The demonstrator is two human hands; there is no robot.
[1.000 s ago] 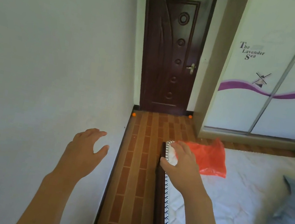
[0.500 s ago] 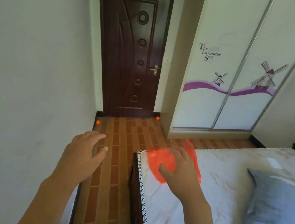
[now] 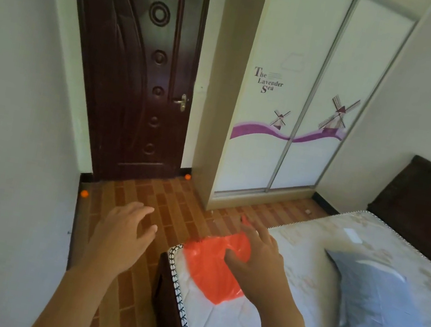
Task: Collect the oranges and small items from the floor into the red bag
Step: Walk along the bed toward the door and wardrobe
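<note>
Red bag lies flat on the corner of the mattress, around 6 o'clock in frame. Nothing in it as far as I can see; it looks limp.

Right hand is over the bag's far edge, fingers spread and only slightly bent, thumb pointing in over the plastic. No pinch visible. I can't tell if the palm touches the bag or hovers just above it. Judgement: reaching to pick the bag up first, which makes sense, since the container is needed before any fruit.

Left hand is over the floor at about 9 o'clock of the bag, fingers loose and apart, holding nothing. Probably just balancing or getting ready to help open the bag.

Two oranges are down: the first orange in the wall corner at 10 o'clock, the second orange at the base of the door, about 12 o'clock. Both are well apart from the hands.

Small items: pale specks on the floor near the wardrobe base at 1 o'clock, too small to identify.

Hidden: the bag's handles and mouth, the part under the right hand, and the floor behind the bed.
</note>
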